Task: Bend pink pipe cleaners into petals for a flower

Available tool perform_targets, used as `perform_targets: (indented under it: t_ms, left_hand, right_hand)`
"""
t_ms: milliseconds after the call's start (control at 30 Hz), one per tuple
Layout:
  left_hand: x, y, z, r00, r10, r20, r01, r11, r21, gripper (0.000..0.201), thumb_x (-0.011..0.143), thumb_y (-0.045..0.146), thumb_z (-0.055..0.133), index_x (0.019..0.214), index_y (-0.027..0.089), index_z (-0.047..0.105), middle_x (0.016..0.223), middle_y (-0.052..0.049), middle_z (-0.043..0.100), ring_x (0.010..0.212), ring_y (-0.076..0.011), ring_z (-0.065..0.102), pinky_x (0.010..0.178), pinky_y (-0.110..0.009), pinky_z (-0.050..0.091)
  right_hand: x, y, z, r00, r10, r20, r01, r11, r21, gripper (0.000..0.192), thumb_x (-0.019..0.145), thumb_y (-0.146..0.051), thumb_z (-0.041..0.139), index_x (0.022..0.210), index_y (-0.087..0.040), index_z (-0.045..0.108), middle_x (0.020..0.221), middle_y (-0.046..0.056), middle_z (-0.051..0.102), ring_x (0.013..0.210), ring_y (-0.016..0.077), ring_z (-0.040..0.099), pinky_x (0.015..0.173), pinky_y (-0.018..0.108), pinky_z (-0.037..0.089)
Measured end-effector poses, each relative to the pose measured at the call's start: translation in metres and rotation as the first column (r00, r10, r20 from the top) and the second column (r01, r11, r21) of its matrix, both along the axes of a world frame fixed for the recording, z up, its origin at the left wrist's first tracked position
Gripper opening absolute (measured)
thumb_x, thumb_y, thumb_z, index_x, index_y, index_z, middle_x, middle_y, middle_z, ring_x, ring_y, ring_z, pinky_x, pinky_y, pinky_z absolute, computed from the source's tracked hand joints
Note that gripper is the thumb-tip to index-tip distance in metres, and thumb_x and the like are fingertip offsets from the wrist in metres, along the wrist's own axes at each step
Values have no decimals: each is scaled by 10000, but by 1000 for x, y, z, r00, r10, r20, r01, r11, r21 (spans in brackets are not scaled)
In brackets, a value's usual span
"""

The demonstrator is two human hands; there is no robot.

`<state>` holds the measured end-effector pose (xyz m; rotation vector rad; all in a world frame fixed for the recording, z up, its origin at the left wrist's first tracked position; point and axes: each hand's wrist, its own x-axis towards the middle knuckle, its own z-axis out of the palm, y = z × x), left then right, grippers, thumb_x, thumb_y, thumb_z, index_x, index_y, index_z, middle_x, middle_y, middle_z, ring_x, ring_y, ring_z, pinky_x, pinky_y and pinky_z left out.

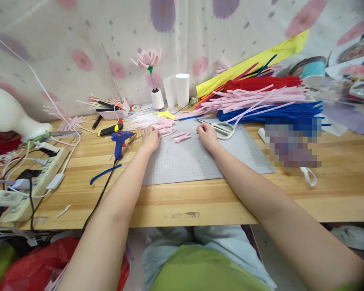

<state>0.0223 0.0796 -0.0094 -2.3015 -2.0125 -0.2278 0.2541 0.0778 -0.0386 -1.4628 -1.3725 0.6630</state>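
Note:
My left hand (151, 138) has its fingers curled down onto a small heap of cut pink pipe cleaner pieces (167, 130) at the far left of the grey cutting mat (188, 161). More short pink pieces (181, 136) lie on the mat between my hands. My right hand (206, 135) rests on the mat with its fingers bent inward; whatever is between them is hidden. Scissors (226, 130) with pale handles lie beside and partly behind that hand, their blade tips showing past the fingers.
A blue glue gun (120, 142) and a black-yellow tool (110, 129) lie left of the mat. Behind stand a pink flower (147, 60) in a white holder and a white cylinder (182, 89). Pink (255, 99), red and blue (273, 112) pipe cleaner bundles lie at right; a power strip (39, 182) at left.

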Motion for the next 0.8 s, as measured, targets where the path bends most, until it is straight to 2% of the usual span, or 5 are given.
perform_targets:
  t_ms: [167,267,400,567,800]
  left_hand:
    - [-1,-6,10,997,-27,73,13,984,178,193,842,209,417,947,163,572,1074,-129,541,1059,-249,475,902,-367,344]
    - [6,-13,17,985,-1,171,-40,970,238,212,868,215,372,980,164,545,984,-114,594,951,-222,534,814,-330,371]
    - [24,-27,23,976,-93,198,60,984,168,205,878,287,392,967,200,555,900,-68,646,825,-193,586,705,-282,375]
    - [45,-44,17,921,-262,288,213,958,191,238,886,302,387,976,203,584,903,-48,666,823,-164,604,695,-253,389]
    - [42,-58,0,862,-223,455,149,970,192,258,868,279,448,1017,212,649,1011,-55,681,942,-167,613,778,-253,429]
  right_hand:
    - [1,-4,4,998,-31,56,29,999,44,256,794,-303,422,565,-190,434,541,-13,441,565,129,406,596,266,317]
    - [-1,-10,10,980,-62,189,25,981,192,292,833,-379,441,631,-179,512,606,10,488,578,136,415,605,278,338]
    - [-12,-22,19,864,-15,503,-234,873,428,207,839,-236,465,969,-196,620,979,87,583,813,186,506,748,322,391]
    - [-23,-28,21,735,11,678,-402,813,422,269,837,-194,486,1060,-219,634,1089,97,575,923,220,469,828,373,386]
    - [-12,-22,23,823,-87,561,-245,837,489,214,850,-298,505,883,-243,709,1007,95,578,908,226,458,805,397,390]
